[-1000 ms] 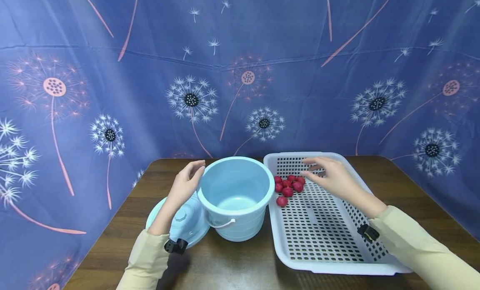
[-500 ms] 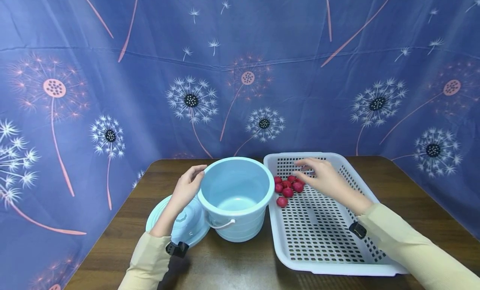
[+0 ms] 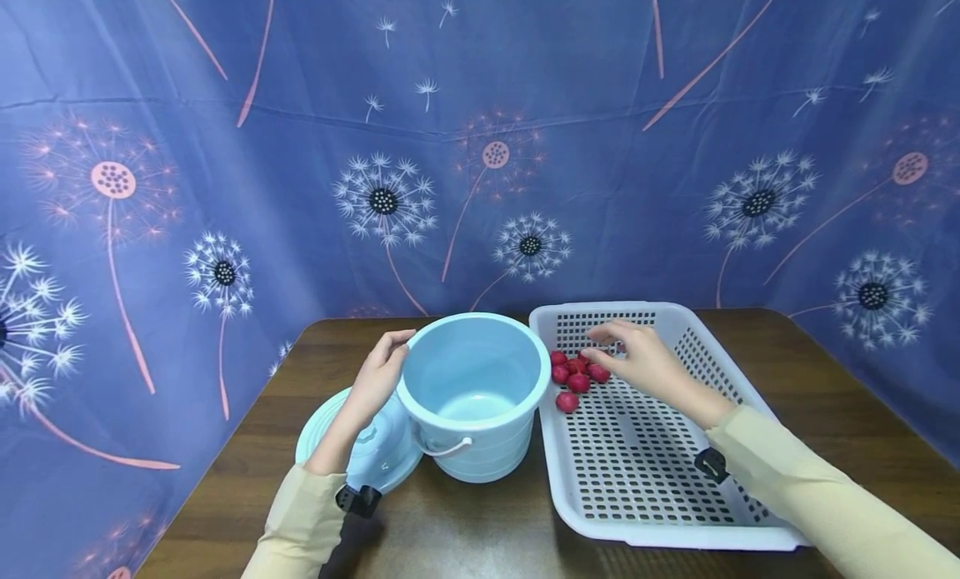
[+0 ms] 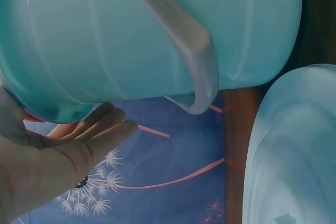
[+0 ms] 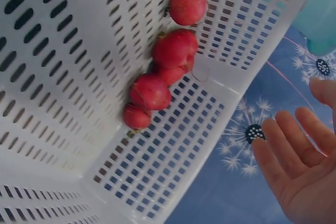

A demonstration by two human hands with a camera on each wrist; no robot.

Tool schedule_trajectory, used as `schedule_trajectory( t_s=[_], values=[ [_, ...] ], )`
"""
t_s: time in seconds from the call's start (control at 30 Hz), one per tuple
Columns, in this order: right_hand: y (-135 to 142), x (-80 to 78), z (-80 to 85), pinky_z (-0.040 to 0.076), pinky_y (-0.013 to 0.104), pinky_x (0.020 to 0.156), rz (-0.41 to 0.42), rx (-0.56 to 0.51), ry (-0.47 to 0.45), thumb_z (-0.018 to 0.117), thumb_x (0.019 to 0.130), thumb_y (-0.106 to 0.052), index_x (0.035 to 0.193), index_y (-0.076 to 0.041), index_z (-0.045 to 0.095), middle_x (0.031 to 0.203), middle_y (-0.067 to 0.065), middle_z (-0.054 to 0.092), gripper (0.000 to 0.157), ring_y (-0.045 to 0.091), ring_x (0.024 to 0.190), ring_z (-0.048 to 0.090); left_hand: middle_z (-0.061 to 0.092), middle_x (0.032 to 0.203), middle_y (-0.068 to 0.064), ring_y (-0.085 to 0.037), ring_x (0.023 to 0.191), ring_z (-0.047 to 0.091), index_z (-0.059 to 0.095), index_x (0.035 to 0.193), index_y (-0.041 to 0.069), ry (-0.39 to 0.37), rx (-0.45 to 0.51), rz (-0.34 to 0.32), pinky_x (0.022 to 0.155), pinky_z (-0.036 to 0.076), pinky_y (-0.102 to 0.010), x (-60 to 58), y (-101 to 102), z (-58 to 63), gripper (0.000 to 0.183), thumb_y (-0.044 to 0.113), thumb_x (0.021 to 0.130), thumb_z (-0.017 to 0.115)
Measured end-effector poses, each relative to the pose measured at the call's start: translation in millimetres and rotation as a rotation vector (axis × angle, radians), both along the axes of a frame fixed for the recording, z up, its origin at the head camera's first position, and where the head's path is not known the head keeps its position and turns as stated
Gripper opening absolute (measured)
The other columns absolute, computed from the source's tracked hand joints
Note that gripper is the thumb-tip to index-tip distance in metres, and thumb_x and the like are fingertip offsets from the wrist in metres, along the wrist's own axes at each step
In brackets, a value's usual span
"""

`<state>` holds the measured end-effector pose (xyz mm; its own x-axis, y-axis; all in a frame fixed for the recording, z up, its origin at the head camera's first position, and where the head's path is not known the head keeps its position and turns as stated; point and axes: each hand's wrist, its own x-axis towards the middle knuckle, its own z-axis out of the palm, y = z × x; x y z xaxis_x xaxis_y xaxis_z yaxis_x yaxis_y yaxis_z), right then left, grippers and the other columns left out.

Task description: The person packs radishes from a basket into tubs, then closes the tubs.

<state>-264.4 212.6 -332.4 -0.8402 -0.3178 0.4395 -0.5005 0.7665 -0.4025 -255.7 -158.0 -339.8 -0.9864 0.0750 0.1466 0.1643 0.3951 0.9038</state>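
Note:
My left hand (image 3: 377, 376) is at the left rim of a light blue bucket (image 3: 476, 429), its fingertips against the rim. In the left wrist view the fingers (image 4: 100, 129) of that hand extend fairly straight beside the bucket wall; its thumb is partly hidden. Over the back left of a white plastic basket (image 3: 678, 525) hovers my right hand (image 3: 645, 358), with thumb and fingers apart and nothing between them. Several red radishes (image 3: 578, 383) lie in the basket's left back corner, some partly behind that hand. The right wrist view shows the radishes (image 5: 150, 92) apart from the fingers.
A light blue lid (image 3: 386, 446) lies on the wooden table (image 3: 450, 529) left of the bucket, partly under my left forearm. The bucket's white handle (image 3: 448, 448) hangs down in front. Behind the table hangs a blue dandelion-print cloth (image 3: 465, 79).
My right hand has moved left and slightly down over the basket, closer to the radishes. My left hand has barely shifted at the bucket rim. The radishes stay in place.

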Motion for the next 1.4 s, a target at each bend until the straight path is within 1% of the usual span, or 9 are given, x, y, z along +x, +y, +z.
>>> schedule_trajectory(
  t_s=[0.13,0.4,0.5,0.67,0.73,0.9,1.03,1.23,1.4],
  values=[
    [0,-1.7,-2.6,0.053,0.044,0.078,0.01,0.002,0.015,0.068,0.086,-0.026,0.108,-0.009,0.067,0.104,0.008,0.068,0.028,0.025,0.095,0.064,0.04,0.143,-0.014,-0.032,0.133,0.038,0.039,0.137,0.006,-0.027,0.02,-0.014,0.109,0.03,-0.049,-0.1,0,0.7,0.039,0.022,0.102,0.031],
    [-2,-5.8,-12.0,0.052,0.043,0.076,0.005,0.035,-0.021,0.07,0.084,-0.024,0.106,-0.01,0.068,0.096,0.003,0.067,0.026,0.019,0.086,0.061,0.036,0.146,-0.013,-0.033,0.135,0.034,0.038,0.136,0.008,-0.039,0.046,-0.024,0.11,0.028,-0.051,0.1,-1,-1.1,0.038,0.022,0.102,0.03],
    [-2,-6.5,-15.9,0.052,0.043,0.075,0.007,0.029,-0.048,0.071,0.084,-0.023,0.106,-0.009,0.068,0.096,0.005,0.067,0.026,0.021,0.087,0.061,0.035,0.147,-0.012,-0.032,0.137,0.031,0.039,0.135,0.008,-0.04,0.063,-0.026,0.11,0.027,-0.051,-0.5,-1,-2.4,0.037,0.022,0.102,0.03],
    [-3,-6.4,-24.1,0.053,0.036,0.069,0.013,0.032,-0.073,0.072,0.083,-0.023,0.105,-0.006,0.068,0.097,0.009,0.068,0.028,0.023,0.084,0.063,0.032,0.149,-0.011,-0.032,0.139,0.028,0.038,0.136,0.01,-0.036,0.087,-0.038,0.111,0.024,-0.052,-1.2,0,-4.7,0.037,0.023,0.102,0.029],
    [-3,-6.4,-27.7,0.053,0.036,0.069,0.013,0.031,-0.096,0.072,0.082,-0.024,0.106,-0.005,0.068,0.097,0.01,0.068,0.03,0.023,0.084,0.064,0.033,0.148,-0.011,-0.032,0.138,0.028,0.038,0.136,0.01,-0.032,0.096,-0.039,0.111,0.024,-0.052,-1.3,1,-5.6,0.038,0.024,0.102,0.029],
    [-4,-7.7,-35.1,0.053,0.043,0.075,0.014,0.018,-0.14,0.073,0.082,-0.024,0.107,-0.002,0.067,0.098,0.013,0.068,0.034,0.025,0.086,0.064,0.035,0.147,-0.01,-0.031,0.137,0.032,0.039,0.137,0.009,-0.027,0.106,-0.032,0.11,0.026,-0.052,-1.5,2,-6.7,0.039,0.025,0.102,0.03],
    [-3,-10.0,-40.8,0.054,0.038,0.07,0.027,0.021,-0.13,0.073,0.081,-0.024,0.104,-0.002,0.068,0.096,0.011,0.07,0.032,0.021,0.082,0.064,0.036,0.147,-0.01,-0.031,0.135,0.034,0.04,0.135,0.01,-0.028,0.114,-0.024,0.109,0.028,-0.052,-1.7,2,-6.8,0.038,0.024,0.101,0.03],
    [-5,-10.7,-47.5,0.051,0.029,0.067,0.055,0.029,-0.15,0.074,0.08,-0.024,0.102,-0.004,0.069,0.095,0.009,0.07,0.03,0.015,0.078,0.062,0.037,0.146,-0.01,-0.03,0.13,0.04,0.039,0.136,0.01,-0.03,0.116,-0.027,0.106,0.034,-0.05,0.1,2,-5.5,0.039,0.022,0.1,0.031],
    [-10,-9.9,-48.7,0.053,0.034,0.07,0.072,0.041,-0.178,0.076,0.078,-0.019,0.1,-0.004,0.069,0.094,0.008,0.069,0.028,0.019,0.081,0.063,0.038,0.144,-0.01,-0.03,0.126,0.045,0.04,0.138,0.012,-0.068,0.153,-0.037,0.099,0.042,-0.046,-0.9,0,-6.3,0.04,0.022,0.1,0.031]
  ],
)
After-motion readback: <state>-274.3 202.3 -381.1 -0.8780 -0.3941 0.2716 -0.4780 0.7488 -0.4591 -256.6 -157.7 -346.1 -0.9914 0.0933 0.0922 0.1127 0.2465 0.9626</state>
